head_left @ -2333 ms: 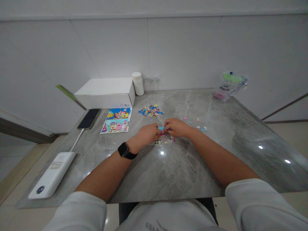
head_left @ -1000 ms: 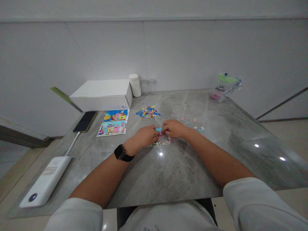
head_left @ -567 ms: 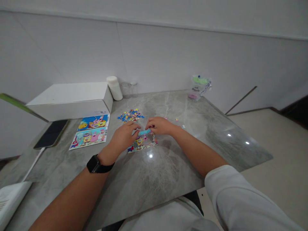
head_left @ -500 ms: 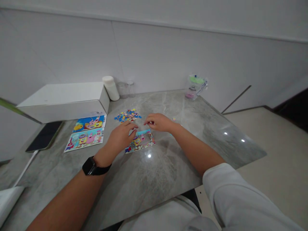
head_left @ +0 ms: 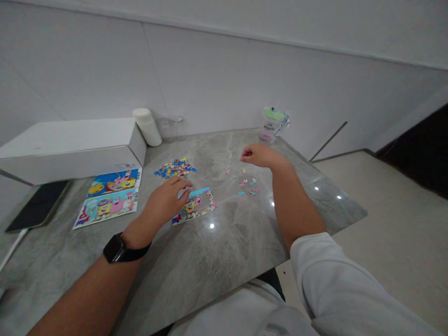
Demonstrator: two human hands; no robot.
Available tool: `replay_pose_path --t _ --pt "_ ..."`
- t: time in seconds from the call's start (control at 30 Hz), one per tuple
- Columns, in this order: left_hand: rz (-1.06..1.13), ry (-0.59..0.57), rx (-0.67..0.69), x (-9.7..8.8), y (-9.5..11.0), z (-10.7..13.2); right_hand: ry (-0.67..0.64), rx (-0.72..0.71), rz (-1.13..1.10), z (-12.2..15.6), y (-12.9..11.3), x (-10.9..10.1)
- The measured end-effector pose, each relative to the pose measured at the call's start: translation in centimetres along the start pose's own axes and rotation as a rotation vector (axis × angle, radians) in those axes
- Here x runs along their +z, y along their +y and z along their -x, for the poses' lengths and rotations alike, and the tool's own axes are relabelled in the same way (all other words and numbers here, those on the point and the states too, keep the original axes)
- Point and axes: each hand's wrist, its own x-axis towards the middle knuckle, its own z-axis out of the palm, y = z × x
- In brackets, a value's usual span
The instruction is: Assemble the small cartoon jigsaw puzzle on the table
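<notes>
A small cartoon jigsaw puzzle (head_left: 199, 207), partly put together, lies on the grey marble table (head_left: 224, 247). My left hand (head_left: 163, 201), a black watch on its wrist, rests on the puzzle's left edge with fingers stretched out. My right hand (head_left: 257, 155) hovers to the right and farther back, above several loose pieces (head_left: 247, 184). Its fingers are curled in a loose pinch, and what they hold, if anything, is hidden. A pile of colourful pieces (head_left: 175, 168) lies behind the puzzle.
Two cartoon picture cards (head_left: 110, 196) lie left of the puzzle. A white box (head_left: 70, 149), a white bottle (head_left: 147, 126) and clear jars (head_left: 170, 128) stand at the back. A dark phone (head_left: 38, 210) lies far left. A plastic bag (head_left: 273, 123) sits at the back right corner.
My right hand left the puzzle and moved right and back over the loose pieces. My left hand stayed at the puzzle. The view swung to the right.
</notes>
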Motion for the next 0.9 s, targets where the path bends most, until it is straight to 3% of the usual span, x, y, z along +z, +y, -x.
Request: replay_pose_path --t 0.27,0.67,0.83,0.9 --pt "-0.019 -0.01 0.029 0.5 -0.4 -0.1 -0.106 0.146 0.101 -0.6 2.5 0.0" --pt "-0.008 -0.021 0.041 0.6 -0.5 0.0 -0.238 0.192 0.165 -2.7 4.5 2.7" --pt "-0.027 -0.034 0.047 0.6 -0.5 0.0 -0.423 0.259 0.182 -2.7 5.4 3.7" --pt "-0.027 -0.044 0.039 0.5 -0.4 0.0 -0.421 0.255 0.186 -2.6 5.6 4.2"
